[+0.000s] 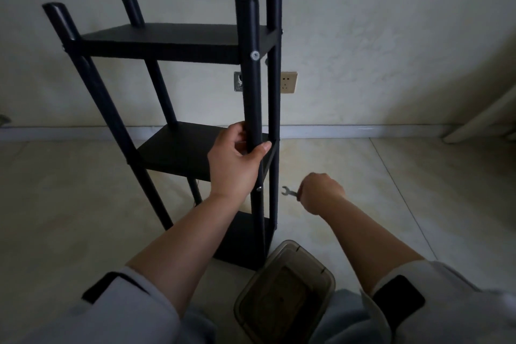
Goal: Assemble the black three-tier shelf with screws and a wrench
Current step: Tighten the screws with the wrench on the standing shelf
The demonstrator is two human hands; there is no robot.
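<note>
The black three-tier shelf (178, 45) stands upright on the pale tiled floor (69, 190), left of centre and close to the far wall (363, 22), all three boards seated between its four posts. Your left hand (236, 160) grips the near right post (252, 109) at the height of the middle board, fingers curled behind it and thumb wrapped across the front. A silver screw (254, 55) shows in that post at the top board. To the right, low near the floor, your right hand (321, 193) has its fingers closed around a small wrench (289, 192), whose open jaw points left toward the shelf. Nearest you, a clear plastic container (284, 290) sits between your forearms.
</note>
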